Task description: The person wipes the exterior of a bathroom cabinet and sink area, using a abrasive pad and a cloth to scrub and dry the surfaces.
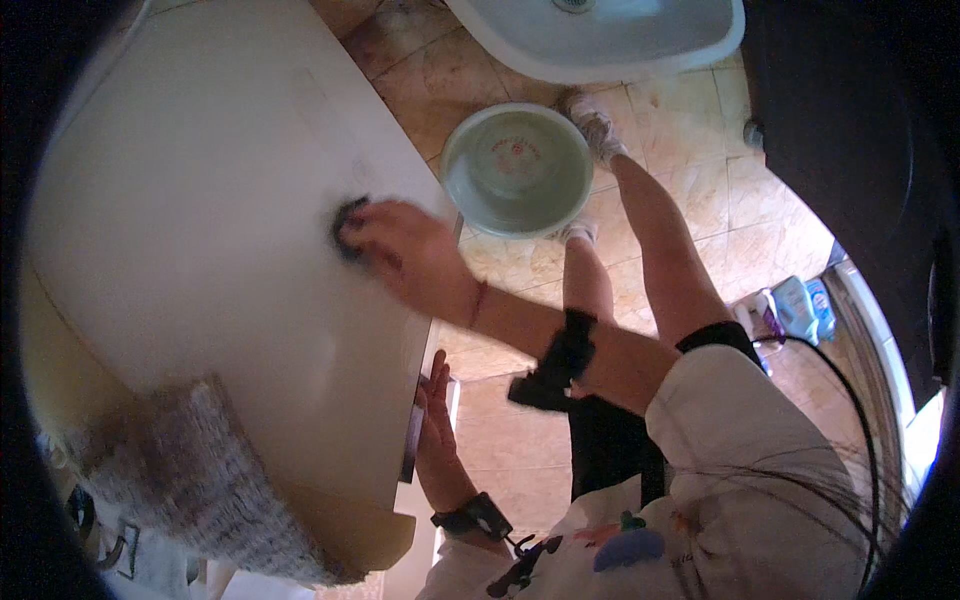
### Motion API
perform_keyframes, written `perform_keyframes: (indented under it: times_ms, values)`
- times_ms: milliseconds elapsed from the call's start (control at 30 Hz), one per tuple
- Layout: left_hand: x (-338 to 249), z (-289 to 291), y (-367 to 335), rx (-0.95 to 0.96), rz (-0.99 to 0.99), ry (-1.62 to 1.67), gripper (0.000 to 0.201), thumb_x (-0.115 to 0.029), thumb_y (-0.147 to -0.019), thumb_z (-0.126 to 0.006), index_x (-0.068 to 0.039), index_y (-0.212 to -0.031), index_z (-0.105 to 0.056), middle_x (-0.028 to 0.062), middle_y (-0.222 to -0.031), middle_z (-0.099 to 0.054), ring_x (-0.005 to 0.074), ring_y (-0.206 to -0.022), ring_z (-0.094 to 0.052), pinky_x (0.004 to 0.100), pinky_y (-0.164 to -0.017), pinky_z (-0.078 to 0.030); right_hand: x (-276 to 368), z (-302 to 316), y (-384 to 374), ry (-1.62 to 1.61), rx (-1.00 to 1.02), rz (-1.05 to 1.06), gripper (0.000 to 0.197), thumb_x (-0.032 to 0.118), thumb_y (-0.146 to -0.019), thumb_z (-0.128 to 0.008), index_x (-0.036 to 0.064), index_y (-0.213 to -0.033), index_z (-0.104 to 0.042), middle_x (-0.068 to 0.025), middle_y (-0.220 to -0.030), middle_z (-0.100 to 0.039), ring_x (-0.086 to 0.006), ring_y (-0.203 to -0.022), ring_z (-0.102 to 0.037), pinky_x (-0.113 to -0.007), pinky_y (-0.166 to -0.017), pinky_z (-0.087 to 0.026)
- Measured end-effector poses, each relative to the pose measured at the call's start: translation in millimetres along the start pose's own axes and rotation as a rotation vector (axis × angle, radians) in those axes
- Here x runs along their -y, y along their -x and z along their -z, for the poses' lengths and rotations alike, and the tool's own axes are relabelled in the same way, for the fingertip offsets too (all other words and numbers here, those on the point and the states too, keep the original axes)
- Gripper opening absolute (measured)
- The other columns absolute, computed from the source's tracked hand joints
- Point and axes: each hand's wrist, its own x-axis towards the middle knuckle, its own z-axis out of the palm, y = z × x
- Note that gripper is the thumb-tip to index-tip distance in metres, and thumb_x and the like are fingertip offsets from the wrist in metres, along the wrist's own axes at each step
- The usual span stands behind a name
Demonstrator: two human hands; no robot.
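Note:
My right hand [410, 250] reaches across a wide white flat surface [230, 130], its fingers closed around a small dark scouring pad [349, 228]. Motion blurs both the hand and the pad, which is pressed to the surface. Lower down, my left hand [437, 415] rests against the surface's right edge, fingers stretched out and holding nothing. Faint grey smudges show on the surface near the pad. Black bands with small devices are strapped to both my forearms.
A round pale green basin [518, 170] stands on the tiled floor by my feet. Beyond it is a white sink-like tub [620, 45]. A shaggy grey-brown cloth [190, 470] drapes over the surface's lower left corner. Several bottles [795, 305] stand at right, near a black cable [855, 400].

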Motion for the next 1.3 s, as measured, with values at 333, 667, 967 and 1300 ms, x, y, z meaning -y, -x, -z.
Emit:
perform_keyframes:
  times_ms: [333,667,967,1300]
  values:
    - [-11.4,-23.2,4.7,-0.125,0.14,-0.083,0.052,-0.038,-0.093,-0.037,-0.005,-0.133,-0.03,0.0161,-0.132,-0.039,0.0328,-0.116,-0.043,0.0444,-0.098,-0.033,-47.1,20.8,-37.3,0.097,0.105,-0.257,0.014,0.008,-0.075,-0.059,0.004,-0.088,-0.061,-0.0143,-0.094,-0.057,-0.03,-0.091,-0.056,-0.037,-0.08,-0.047]
    - [-23.3,-44.3,-0.9,-0.08,0.185,-0.125,0.062,-0.048,-0.089,-0.041,-0.004,-0.133,-0.032,0.0177,-0.133,-0.038,0.0324,-0.116,-0.044,0.0454,-0.097,-0.033,-110.9,21.1,-78.1,0.178,0.026,-0.257,0.012,0.006,-0.074,-0.058,0.0022,-0.084,-0.062,-0.0163,-0.092,-0.06,-0.0326,-0.089,-0.057,-0.038,-0.078,-0.047]
    - [-18.2,-42.2,0.2,-0.089,0.171,-0.137,0.067,-0.053,-0.086,-0.042,-0.006,-0.133,-0.032,0.0174,-0.132,-0.04,0.032,-0.114,-0.047,0.0447,-0.093,-0.037,-114.4,24.2,-54.7,0.175,0.147,-0.333,0.019,0.005,-0.077,-0.059,0.006,-0.095,-0.065,-0.0151,-0.105,-0.058,-0.0267,-0.092,-0.059,-0.032,-0.078,-0.048]
    - [-20.3,-41.5,3.5,-0.13,0.172,-0.108,0.06,-0.049,-0.089,-0.04,-0.005,-0.13,-0.037,0.0179,-0.129,-0.043,0.0316,-0.111,-0.049,0.0418,-0.091,-0.04,-89.3,16.7,-65.6,0.109,0.154,-0.245,0.021,0.012,-0.082,-0.052,0.0075,-0.099,-0.063,-0.0164,-0.105,-0.057,-0.0323,-0.095,-0.056,-0.039,-0.087,-0.044]
